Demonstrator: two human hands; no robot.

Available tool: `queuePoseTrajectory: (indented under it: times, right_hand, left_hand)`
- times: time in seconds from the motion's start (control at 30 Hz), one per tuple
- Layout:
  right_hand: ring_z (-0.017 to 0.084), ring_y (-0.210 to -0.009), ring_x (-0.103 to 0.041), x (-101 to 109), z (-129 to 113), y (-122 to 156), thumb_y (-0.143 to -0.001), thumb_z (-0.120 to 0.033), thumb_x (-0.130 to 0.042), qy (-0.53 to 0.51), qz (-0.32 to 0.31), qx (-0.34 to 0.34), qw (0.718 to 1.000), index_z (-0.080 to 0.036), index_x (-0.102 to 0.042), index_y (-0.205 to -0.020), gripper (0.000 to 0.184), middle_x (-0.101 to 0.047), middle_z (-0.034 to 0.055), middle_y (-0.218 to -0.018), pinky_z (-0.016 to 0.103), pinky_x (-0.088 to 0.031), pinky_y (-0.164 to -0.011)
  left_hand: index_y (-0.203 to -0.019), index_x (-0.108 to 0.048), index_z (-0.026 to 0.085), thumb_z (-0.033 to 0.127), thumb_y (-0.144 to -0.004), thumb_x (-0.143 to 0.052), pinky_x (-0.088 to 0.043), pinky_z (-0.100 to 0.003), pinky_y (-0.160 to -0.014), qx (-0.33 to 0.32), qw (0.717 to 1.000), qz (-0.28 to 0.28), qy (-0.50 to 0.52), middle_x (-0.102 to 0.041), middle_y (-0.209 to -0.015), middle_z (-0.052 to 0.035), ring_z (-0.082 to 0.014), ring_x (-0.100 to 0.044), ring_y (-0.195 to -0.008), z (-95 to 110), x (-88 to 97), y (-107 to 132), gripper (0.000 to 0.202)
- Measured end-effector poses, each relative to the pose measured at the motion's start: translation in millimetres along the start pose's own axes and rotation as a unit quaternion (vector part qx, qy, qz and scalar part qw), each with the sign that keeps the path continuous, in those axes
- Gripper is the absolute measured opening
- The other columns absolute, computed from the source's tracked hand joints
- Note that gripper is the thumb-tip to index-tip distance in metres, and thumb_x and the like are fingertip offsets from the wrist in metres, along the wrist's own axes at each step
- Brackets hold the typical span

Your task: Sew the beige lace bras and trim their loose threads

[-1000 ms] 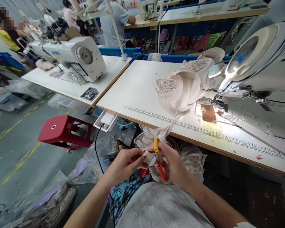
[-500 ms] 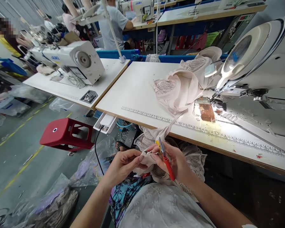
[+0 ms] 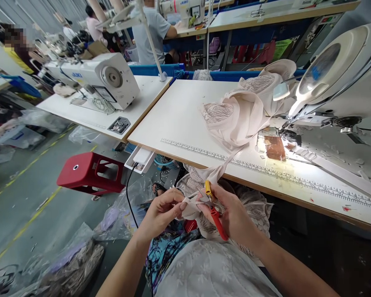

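Nearby, bag (image 3: 80, 236) holds fabric (image 3: 69, 268); right hand (image 3: 238, 215) grips snips (image 3: 218, 219)

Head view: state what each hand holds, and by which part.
The right hand holds thread snips by their red handle; left hand pinches the strap end.

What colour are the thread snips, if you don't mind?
The thread snips are red and yellow, head view.

White sewing table (image 3: 185, 111) bears pale lace garments (image 3: 238, 117).
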State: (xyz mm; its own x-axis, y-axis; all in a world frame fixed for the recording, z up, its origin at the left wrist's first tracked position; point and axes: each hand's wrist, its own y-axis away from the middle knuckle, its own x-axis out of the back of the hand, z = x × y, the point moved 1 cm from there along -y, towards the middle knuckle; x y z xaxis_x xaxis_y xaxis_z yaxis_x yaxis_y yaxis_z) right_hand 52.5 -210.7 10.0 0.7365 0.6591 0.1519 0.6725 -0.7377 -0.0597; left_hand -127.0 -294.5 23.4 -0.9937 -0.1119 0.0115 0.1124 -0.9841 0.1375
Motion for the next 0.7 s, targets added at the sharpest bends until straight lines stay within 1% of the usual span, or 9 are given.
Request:
queuePoseTrajectory:
  times: [0.1,0.2,0.23,0.3,0.4,0.47,0.53,0.63,0.7]
  right_hand:
    - [0.017,-0.072,-0.052,2,-2,-1,-0.088,-0.043,-0.065,0.033,-0.033,0.012,0.999,-0.021,-0.052,-0.085,0.025,-0.058,0.0024,-0.082,0.03,-0.045,-0.065]
    - [0.015,-0.068,-0.048,13,-13,-8,-0.09,-0.045,-0.061,0.113,-0.089,0.026,0.989,-0.021,-0.047,-0.082,0.028,-0.055,0.0007,-0.078,0.028,-0.042,-0.062]
    - [0.015,-0.067,-0.047,19,-18,-11,-0.089,-0.046,-0.061,0.151,-0.115,0.037,0.981,-0.021,-0.046,-0.081,0.03,-0.055,0.0007,-0.078,0.028,-0.041,-0.061]
    - [0.015,-0.067,-0.048,31,-27,-17,-0.087,-0.048,-0.062,0.235,-0.168,0.056,0.956,-0.022,-0.044,-0.079,0.033,-0.057,0.0018,-0.079,0.028,-0.039,-0.06]
    - [0.017,-0.064,-0.05,49,-34,-25,-0.085,-0.052,-0.063,0.343,-0.212,0.057,0.913,-0.022,-0.045,-0.074,0.036,-0.059,0.0027,-0.077,0.029,-0.036,-0.057]
    - [0.017,-0.06,-0.05,55,-35,-28,-0.082,-0.057,-0.064,0.388,-0.223,0.057,0.892,-0.023,-0.046,-0.071,0.04,-0.06,0.0023,-0.072,0.029,-0.033,-0.054]
    - [0.017,-0.057,-0.049,57,-35,-30,-0.08,-0.062,-0.064,0.411,-0.225,0.068,0.881,-0.023,-0.047,-0.067,0.044,-0.059,0.0021,-0.069,0.03,-0.03,-0.052]
    - [0.017,-0.055,-0.048,54,-36,-31,-0.079,-0.063,-0.064,0.422,-0.214,0.088,0.877,-0.023,-0.048,-0.065,0.045,-0.059,0.0028,-0.066,0.03,-0.029,-0.051]
    - [0.017,-0.055,-0.049,50,-37,-31,-0.08,-0.061,-0.064,0.424,-0.2,0.101,0.878,-0.023,-0.051,-0.065,0.043,-0.059,0.0036,-0.066,0.03,-0.029,-0.051]
  left_hand:
    - [-0.077,-0.072,0.015,0.042,-0.084,-0.072,-0.041,-0.019,-0.049,0.009,0.999,-0.007,0.039,-0.055,-0.075,-0.0012,-0.007,-0.047,-0.054,-8,1.4,-1,0.028]
    - [-0.077,-0.073,0.015,0.04,-0.082,-0.075,-0.037,-0.018,-0.047,0.017,0.996,-0.005,0.091,-0.054,-0.075,-0.0011,-0.0063,-0.043,-0.054,-14,2.6,-1,0.025]
    - [-0.077,-0.074,0.015,0.039,-0.081,-0.076,-0.036,-0.018,-0.047,0.022,0.995,-0.003,0.101,-0.054,-0.076,-0.0012,-0.0061,-0.043,-0.054,-15,2.9,-1,0.025]
    - [-0.076,-0.074,0.014,0.04,-0.078,-0.078,-0.034,-0.018,-0.046,0.031,0.994,0.0,0.104,-0.054,-0.078,-0.0017,-0.0058,-0.041,-0.055,-14,3.5,-1,0.026]
    - [-0.073,-0.074,0.014,0.041,-0.076,-0.079,-0.032,-0.018,-0.046,0.039,0.994,0.003,0.1,-0.053,-0.079,-0.0018,-0.0054,-0.039,-0.055,-12,4.6,-1,0.028]
    - [-0.074,-0.075,0.014,0.041,-0.077,-0.079,-0.03,-0.018,-0.046,0.043,0.994,0.002,0.104,-0.052,-0.078,-0.0011,-0.005,-0.038,-0.055,-12,4.9,-1,0.027]
    - [-0.073,-0.075,0.014,0.042,-0.076,-0.08,-0.029,-0.018,-0.046,0.05,0.993,0.003,0.107,-0.051,-0.076,-0.0004,-0.0047,-0.036,-0.054,-11,4.5,-2,0.028]
    - [-0.067,-0.072,0.013,0.045,-0.073,-0.081,-0.027,-0.019,-0.046,0.06,0.993,0.002,0.099,-0.048,-0.073,0.0001,-0.0051,-0.035,-0.053,-10,3.0,-3,0.034]
    - [-0.064,-0.07,0.012,0.046,-0.073,-0.081,-0.026,-0.019,-0.046,0.061,0.994,0.001,0.09,-0.047,-0.072,0.0001,-0.0056,-0.035,-0.054,-8,2.3,-3,0.036]
